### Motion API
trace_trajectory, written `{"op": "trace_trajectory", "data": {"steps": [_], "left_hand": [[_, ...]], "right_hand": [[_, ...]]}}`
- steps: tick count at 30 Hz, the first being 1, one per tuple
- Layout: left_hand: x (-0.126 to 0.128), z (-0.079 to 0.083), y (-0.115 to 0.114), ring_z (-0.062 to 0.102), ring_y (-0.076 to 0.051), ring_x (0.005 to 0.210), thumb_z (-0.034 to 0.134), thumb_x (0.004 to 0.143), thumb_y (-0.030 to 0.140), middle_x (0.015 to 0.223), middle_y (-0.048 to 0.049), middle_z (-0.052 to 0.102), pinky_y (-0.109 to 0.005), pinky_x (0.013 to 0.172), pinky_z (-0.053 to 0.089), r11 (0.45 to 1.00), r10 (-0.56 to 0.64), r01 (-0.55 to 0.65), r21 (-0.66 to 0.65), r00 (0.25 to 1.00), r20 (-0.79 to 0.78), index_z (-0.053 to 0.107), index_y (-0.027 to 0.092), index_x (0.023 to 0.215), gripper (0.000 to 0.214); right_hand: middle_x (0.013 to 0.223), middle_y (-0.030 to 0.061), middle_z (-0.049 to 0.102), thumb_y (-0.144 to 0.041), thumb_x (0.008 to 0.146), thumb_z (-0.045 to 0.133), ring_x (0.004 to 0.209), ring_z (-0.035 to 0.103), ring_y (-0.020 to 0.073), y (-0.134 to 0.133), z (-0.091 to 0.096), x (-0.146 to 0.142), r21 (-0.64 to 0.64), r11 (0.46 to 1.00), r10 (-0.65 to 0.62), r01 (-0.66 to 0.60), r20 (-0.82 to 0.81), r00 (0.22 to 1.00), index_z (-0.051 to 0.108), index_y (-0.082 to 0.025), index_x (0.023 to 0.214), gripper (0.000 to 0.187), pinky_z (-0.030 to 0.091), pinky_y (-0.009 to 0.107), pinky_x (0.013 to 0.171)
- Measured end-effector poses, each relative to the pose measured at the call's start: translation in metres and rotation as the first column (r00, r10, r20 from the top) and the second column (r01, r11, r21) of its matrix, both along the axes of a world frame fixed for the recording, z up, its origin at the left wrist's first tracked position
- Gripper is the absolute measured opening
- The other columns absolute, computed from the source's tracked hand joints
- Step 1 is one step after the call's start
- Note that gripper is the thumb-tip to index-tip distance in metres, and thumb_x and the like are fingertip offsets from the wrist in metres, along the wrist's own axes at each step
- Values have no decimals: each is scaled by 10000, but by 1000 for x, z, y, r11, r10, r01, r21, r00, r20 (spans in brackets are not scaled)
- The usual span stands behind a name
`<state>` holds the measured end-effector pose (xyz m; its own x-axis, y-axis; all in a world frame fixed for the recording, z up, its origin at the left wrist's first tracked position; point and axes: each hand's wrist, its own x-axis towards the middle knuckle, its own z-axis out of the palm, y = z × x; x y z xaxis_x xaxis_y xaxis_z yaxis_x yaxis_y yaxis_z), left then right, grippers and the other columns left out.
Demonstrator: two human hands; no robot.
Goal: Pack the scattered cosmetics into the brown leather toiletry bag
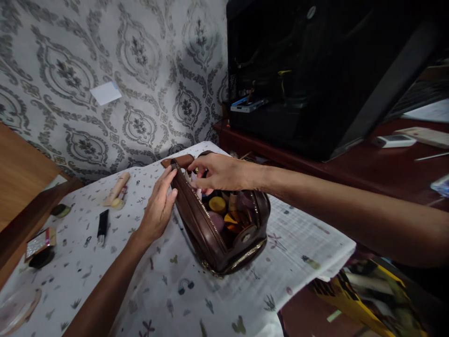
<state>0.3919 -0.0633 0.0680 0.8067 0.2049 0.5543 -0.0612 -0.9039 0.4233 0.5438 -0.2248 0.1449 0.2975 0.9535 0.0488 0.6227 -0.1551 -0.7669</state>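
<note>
A brown leather cosmetic bag (196,224) with gold zips lies unzipped on the patterned cloth. My left hand (159,201) rests against its left side near the far end, fingers stretched out and pressed to the leather. From the right, my right hand (213,173) reaches over the opening, fingers bent in a pinch around a pale pink item (194,179) whose kind is not clear. Inside the bag sit a yellow round lid (217,205), a purple rounded thing (216,221) and other small cosmetics, partly in shadow.
On the cloth (168,290) at left lie a black tube (102,227), a beige tube (117,187), a compact (40,243) and a round clear-lidded case (19,306). A large black computer case (280,84) stands on the dark red desk (386,159). A yellow-and-black bag (347,299) is lower right.
</note>
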Motion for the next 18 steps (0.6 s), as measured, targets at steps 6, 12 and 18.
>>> {"op": "trace_trajectory", "data": {"steps": [6,12,18], "left_hand": [[1,-1,0,350,-248,1492,329,1042,485,1593,-110,401,-474,1248,269,1000,7,-7,-6,1000,3,439,229,1480,519],[1,-3,1,331,-236,1503,327,1043,486,1600,-118,387,-468,1258,249,1000,-18,18,-10,1000,7,436,217,1481,525],[2,-2,2,332,-239,1502,321,1044,498,1599,-127,387,-472,1261,233,1000,-21,21,6,1000,13,442,204,1475,535]], "right_hand": [[848,16,719,-43,797,656,606,679,98,6,2,-2,-33,999,13,-9,139,990,668,-119,1169,380,477,161,553],[903,13,716,28,823,572,627,677,84,17,4,-4,-40,999,27,-28,-15,1000,676,-114,1142,365,522,148,568],[791,-4,692,14,825,602,596,679,97,17,0,-1,-24,999,40,-39,25,999,684,-133,1173,387,513,150,534]]}}
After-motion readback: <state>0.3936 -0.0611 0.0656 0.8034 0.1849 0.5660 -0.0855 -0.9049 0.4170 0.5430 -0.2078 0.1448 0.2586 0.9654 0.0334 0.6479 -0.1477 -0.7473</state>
